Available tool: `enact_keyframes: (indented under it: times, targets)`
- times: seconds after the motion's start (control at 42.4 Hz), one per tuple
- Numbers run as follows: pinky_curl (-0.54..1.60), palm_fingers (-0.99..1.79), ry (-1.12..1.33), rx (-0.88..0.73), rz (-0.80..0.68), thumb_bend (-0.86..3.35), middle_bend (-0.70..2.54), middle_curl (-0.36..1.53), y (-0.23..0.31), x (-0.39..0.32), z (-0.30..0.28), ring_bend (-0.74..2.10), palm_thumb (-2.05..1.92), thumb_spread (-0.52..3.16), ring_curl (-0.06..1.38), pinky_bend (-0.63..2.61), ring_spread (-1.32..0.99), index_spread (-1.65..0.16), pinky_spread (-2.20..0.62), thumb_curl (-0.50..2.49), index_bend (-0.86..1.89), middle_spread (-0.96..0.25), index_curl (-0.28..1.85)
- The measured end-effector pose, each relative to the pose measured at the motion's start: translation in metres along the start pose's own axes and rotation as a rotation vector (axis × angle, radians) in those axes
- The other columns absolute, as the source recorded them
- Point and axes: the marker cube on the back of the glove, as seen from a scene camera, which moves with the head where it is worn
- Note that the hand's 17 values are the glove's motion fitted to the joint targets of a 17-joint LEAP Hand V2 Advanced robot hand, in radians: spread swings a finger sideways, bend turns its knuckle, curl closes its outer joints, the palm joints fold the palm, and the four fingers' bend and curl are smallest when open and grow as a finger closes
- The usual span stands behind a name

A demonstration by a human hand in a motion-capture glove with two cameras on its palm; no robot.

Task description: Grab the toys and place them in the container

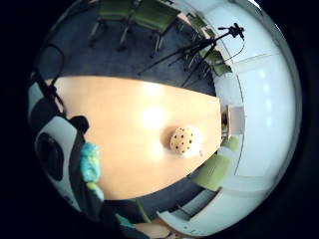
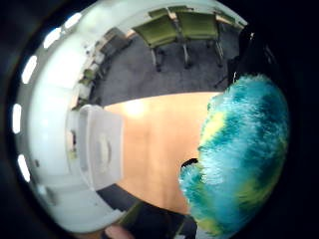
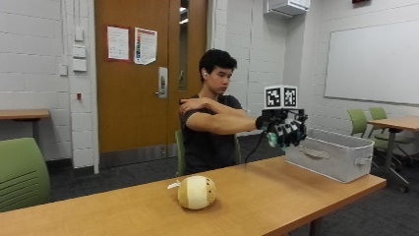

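Note:
My gloved right hand [image 3: 283,132] is raised above the wooden table [image 3: 262,196], just beside the grey fabric container [image 3: 329,153]. Its fingers curl around a fluffy teal and yellow toy [image 3: 286,138], which fills much of the thumb side view [image 2: 239,154] and shows at the palm's edge [image 1: 90,162]. The container [image 2: 99,147] stands at the table's end, and its inside is hidden from me. A cream round toy with dark spots [image 3: 195,191] lies on the table near the front edge, also seen from the palm [image 1: 185,141].
The person's bare left hand [image 3: 191,104] rests on the upper right arm. Green chairs [image 3: 23,172] stand left of the table and behind the container [image 3: 359,120]. A tripod [image 1: 199,50] stands on the carpet beyond the table.

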Motion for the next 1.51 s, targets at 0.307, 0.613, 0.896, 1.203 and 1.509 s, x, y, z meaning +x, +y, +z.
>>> enact_keyframes:
  times: [0.307, 0.613, 0.896, 1.203, 1.509]
  targets:
    - [0.36, 1.08, -0.095, 0.113, -0.200, 0.18, 0.71, 0.56, 0.012, -0.150, -0.110, 1.15, 0.64, 0.86, 0.49, 0.85, -0.42, -0.42, -0.46, 0.80, 0.14, -0.42, 0.62]
    - [0.37, 1.06, -0.107, 0.147, -0.466, 0.15, 0.70, 0.59, 0.043, -0.319, -0.147, 1.17, 0.64, 0.82, 0.49, 0.86, -0.42, -0.43, -0.46, 0.88, 0.13, -0.43, 0.64]
    - [0.37, 1.05, -0.207, 0.110, -0.492, 0.14, 0.69, 0.62, 0.019, -0.345, -0.131, 1.18, 0.64, 0.80, 0.49, 0.87, -0.42, -0.43, -0.46, 0.95, 0.12, -0.43, 0.66]
    - [0.48, 0.08, -0.150, -0.018, -0.469, -0.18, 0.35, 0.56, 0.016, -0.346, -0.105, 0.99, 0.16, 0.95, 0.45, 1.17, -0.34, -0.39, -0.36, 0.80, -0.10, -0.30, 0.58]
    - [0.44, -0.13, -0.039, 0.051, -0.452, -0.13, 0.22, 0.47, 0.050, -0.329, -0.121, 0.65, -0.15, 0.92, 0.29, 1.30, -0.09, -0.34, -0.09, 0.52, 0.09, -0.07, 0.37]
